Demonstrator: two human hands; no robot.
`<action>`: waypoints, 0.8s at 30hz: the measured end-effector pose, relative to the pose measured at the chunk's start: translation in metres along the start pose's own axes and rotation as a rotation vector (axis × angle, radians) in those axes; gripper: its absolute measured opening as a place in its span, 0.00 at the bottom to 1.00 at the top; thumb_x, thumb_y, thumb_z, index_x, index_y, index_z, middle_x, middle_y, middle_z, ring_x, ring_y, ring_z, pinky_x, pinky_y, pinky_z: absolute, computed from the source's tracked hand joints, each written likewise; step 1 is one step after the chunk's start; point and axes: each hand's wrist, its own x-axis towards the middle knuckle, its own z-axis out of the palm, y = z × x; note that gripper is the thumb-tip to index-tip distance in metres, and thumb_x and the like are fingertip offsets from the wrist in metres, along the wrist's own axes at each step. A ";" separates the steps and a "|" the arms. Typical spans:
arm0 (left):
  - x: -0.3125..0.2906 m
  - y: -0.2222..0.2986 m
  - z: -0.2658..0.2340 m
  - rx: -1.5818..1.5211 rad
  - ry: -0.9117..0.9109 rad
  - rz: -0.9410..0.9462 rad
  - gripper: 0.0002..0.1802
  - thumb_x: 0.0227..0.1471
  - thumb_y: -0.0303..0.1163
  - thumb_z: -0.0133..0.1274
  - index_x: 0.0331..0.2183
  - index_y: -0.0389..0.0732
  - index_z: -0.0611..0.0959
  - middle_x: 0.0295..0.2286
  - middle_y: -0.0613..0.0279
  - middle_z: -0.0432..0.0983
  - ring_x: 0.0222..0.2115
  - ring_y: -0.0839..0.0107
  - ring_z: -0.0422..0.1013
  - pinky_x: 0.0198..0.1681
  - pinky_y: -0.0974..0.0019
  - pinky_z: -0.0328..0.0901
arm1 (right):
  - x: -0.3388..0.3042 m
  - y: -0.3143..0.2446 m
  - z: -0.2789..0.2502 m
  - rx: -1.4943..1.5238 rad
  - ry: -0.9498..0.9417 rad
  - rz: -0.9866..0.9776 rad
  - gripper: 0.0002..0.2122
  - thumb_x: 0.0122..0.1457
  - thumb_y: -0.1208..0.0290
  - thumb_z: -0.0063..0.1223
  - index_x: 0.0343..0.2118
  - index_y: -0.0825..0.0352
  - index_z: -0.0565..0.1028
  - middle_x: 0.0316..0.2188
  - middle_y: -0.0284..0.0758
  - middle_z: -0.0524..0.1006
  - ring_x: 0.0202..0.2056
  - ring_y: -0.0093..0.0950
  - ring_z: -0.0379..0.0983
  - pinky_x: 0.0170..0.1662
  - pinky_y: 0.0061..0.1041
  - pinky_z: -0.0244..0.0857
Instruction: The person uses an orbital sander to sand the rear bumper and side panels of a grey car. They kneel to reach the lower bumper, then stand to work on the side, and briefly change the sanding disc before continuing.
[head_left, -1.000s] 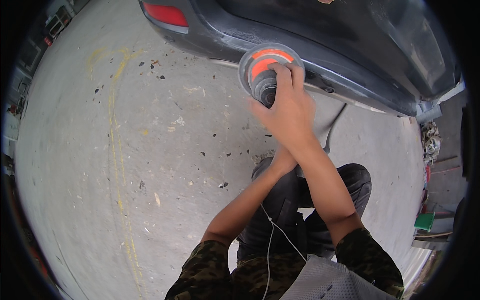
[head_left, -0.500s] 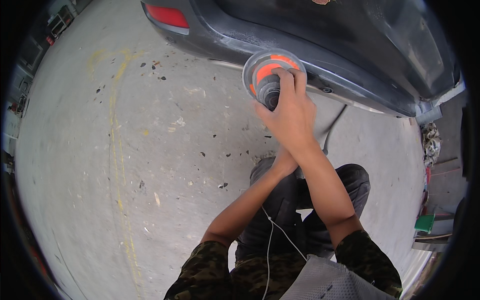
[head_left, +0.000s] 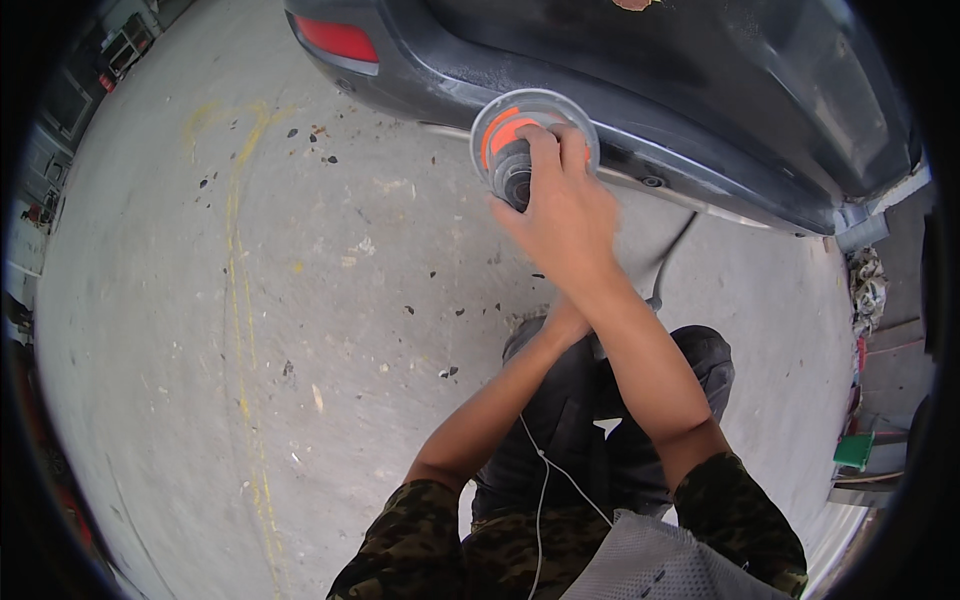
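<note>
Dark car bumper [head_left: 690,150] spans the top, above the speckled concrete floor [head_left: 300,300]. Round polisher [head_left: 520,150], grey disc with orange centre, presses flat against the bumper; since 1 second ago it has tracked slightly rightward. Right hand [head_left: 560,210] grips its head. Left hand [head_left: 562,322] sits underneath, grasp cannot be told.

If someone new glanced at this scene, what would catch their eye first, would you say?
The round sander with its orange disc, pressed against the dark car's bumper at top centre, under the right hand. The left hand sits lower, mostly hidden beneath the right forearm. Left of them spreads the stained concrete floor.
</note>
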 end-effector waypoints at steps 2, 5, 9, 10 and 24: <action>0.002 -0.003 -0.003 -0.146 0.002 -0.054 0.10 0.65 0.35 0.61 0.41 0.38 0.83 0.35 0.69 0.76 0.37 0.77 0.71 0.42 0.65 0.68 | 0.004 -0.003 0.004 -0.008 -0.065 -0.007 0.34 0.46 0.63 0.75 0.56 0.64 0.70 0.53 0.41 0.69 0.46 0.43 0.79 0.38 0.39 0.78; -0.001 -0.008 -0.004 -0.119 0.021 -0.035 0.10 0.66 0.35 0.60 0.41 0.38 0.84 0.33 0.69 0.75 0.36 0.77 0.71 0.41 0.65 0.68 | 0.002 -0.004 0.004 0.006 -0.034 -0.016 0.33 0.46 0.63 0.75 0.55 0.64 0.71 0.51 0.41 0.69 0.45 0.42 0.80 0.35 0.37 0.78; -0.007 -0.013 0.000 0.035 0.026 0.041 0.11 0.66 0.37 0.60 0.41 0.39 0.85 0.32 0.71 0.75 0.34 0.78 0.70 0.40 0.66 0.68 | -0.004 -0.003 0.001 -0.023 -0.027 0.039 0.34 0.45 0.64 0.76 0.56 0.65 0.70 0.51 0.41 0.68 0.45 0.42 0.80 0.34 0.36 0.78; -0.007 -0.013 0.001 -0.013 0.038 -0.013 0.12 0.66 0.38 0.60 0.42 0.39 0.85 0.32 0.72 0.75 0.34 0.79 0.70 0.39 0.67 0.67 | -0.004 -0.003 0.002 -0.014 -0.019 -0.018 0.34 0.46 0.63 0.76 0.56 0.64 0.70 0.52 0.41 0.69 0.45 0.42 0.80 0.36 0.37 0.78; -0.006 -0.012 0.000 -0.050 0.049 0.026 0.14 0.65 0.39 0.61 0.42 0.37 0.85 0.30 0.72 0.75 0.29 0.80 0.69 0.33 0.70 0.66 | -0.003 -0.008 -0.001 -0.024 -0.050 0.005 0.34 0.46 0.65 0.75 0.57 0.63 0.69 0.54 0.39 0.69 0.44 0.42 0.80 0.38 0.37 0.78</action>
